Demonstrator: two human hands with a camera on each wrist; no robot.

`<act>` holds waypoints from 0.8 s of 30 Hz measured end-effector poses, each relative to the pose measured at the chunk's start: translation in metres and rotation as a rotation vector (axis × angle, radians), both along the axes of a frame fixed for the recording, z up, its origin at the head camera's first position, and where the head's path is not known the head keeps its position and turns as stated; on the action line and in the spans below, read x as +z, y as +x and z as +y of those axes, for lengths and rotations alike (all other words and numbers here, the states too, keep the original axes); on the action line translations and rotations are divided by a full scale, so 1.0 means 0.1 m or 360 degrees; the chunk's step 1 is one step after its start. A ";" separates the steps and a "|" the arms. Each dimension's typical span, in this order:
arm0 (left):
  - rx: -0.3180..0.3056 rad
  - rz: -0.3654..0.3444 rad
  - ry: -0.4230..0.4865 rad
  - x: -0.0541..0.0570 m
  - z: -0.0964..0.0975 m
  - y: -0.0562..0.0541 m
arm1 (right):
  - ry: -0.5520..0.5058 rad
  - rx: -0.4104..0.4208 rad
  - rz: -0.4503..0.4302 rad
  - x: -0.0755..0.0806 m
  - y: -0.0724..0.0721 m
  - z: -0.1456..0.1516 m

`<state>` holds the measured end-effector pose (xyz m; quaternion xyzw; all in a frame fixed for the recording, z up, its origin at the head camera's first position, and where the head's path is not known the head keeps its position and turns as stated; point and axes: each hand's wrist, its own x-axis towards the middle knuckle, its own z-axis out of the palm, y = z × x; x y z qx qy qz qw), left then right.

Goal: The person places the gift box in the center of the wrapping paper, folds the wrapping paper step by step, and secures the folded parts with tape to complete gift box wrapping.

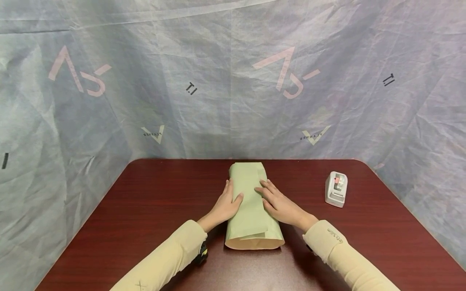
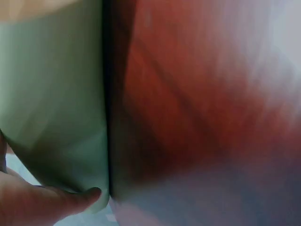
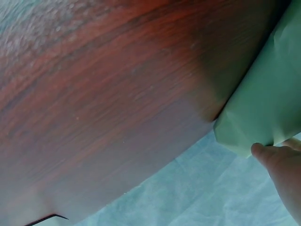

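Observation:
A sheet of light green paper lies in the middle of the table, wrapped into a flattened tube with one edge overlapping on top. Its near end gapes and shows a tan inside. Along the left side rests my left hand, thumb laid over the top face and fingers straight along the side. My right hand presses on the right side, its fingers spread by the overlapping edge. In the left wrist view the green paper stands beside a fingertip; the right wrist view shows a fingertip at a corner of the paper.
A white tape dispenser stands on the right part of the dark red wooden table. Grey printed cloth hangs behind the table and along both sides.

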<state>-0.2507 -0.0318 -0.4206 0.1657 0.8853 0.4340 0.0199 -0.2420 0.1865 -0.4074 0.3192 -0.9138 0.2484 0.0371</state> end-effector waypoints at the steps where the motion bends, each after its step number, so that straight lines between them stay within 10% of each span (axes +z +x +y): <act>1: 0.0013 -0.0022 0.0012 -0.01 0.00 0.02 | -0.0004 0.0005 0.0000 0.00 0.00 0.00; 24: 0.0057 -0.0222 0.0255 -0.09 0.01 0.12 | -0.0060 -0.0079 0.0011 0.00 -0.01 -0.03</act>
